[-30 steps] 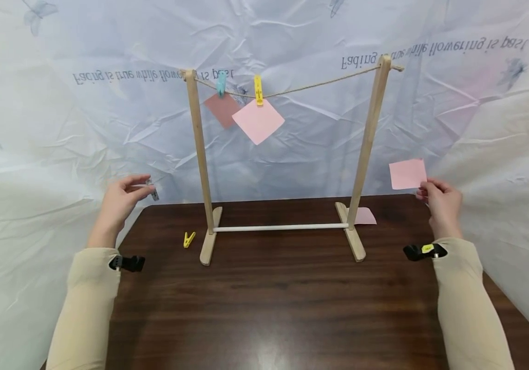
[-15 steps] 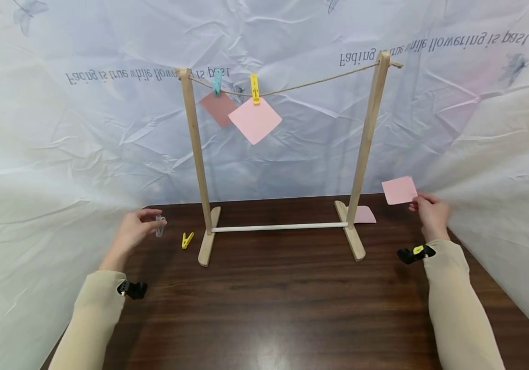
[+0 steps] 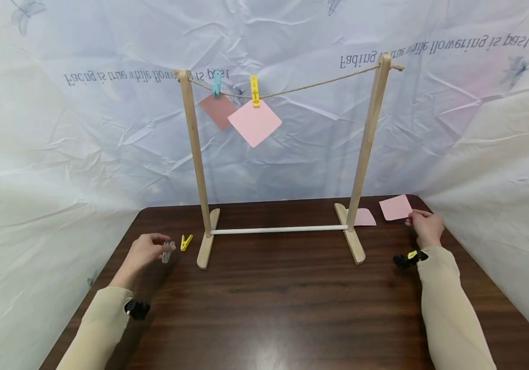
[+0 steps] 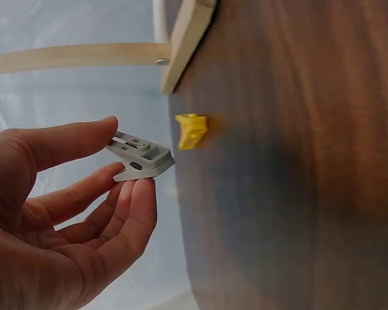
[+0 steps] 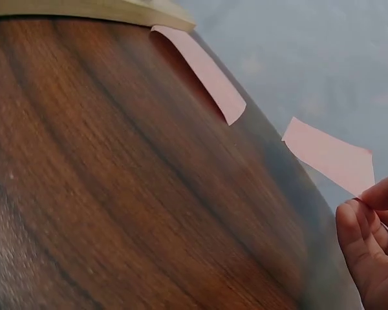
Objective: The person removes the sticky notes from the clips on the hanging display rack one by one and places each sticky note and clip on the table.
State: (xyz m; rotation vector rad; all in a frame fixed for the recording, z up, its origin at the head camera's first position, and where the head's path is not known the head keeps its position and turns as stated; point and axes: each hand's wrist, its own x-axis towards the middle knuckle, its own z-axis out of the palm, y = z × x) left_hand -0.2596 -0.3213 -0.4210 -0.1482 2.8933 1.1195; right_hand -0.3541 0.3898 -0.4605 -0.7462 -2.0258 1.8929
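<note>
My left hand [image 3: 146, 253] pinches a grey clothespin [image 4: 142, 157] between thumb and fingers, over the table's left side. Just beyond it a yellow clothespin [image 3: 186, 242] lies on the table. At the right, my right hand [image 3: 425, 226] pinches a pink paper square [image 3: 396, 207] by one corner; in the right wrist view that paper [image 5: 330, 157] is held up off the table. A second pink paper [image 3: 364, 217] lies behind the rack's right foot, its edge curled up. On the rope [image 3: 320, 83] hang a darker pink paper [image 3: 218, 111] and a light pink paper [image 3: 254, 123].
A wooden rack [image 3: 195, 149] stands at the back of the dark table [image 3: 274, 293], with a white crossbar [image 3: 278, 229] low between its posts. A teal clothespin [image 3: 216, 85] and a yellow clothespin [image 3: 255, 91] grip the hanging papers. Pale printed fabric [image 3: 283, 159] surrounds the table.
Both hands have come down toward the table and inward, the left with the grey clothespin, the right with the pink paper. The rack and hanging papers stay as they were.
</note>
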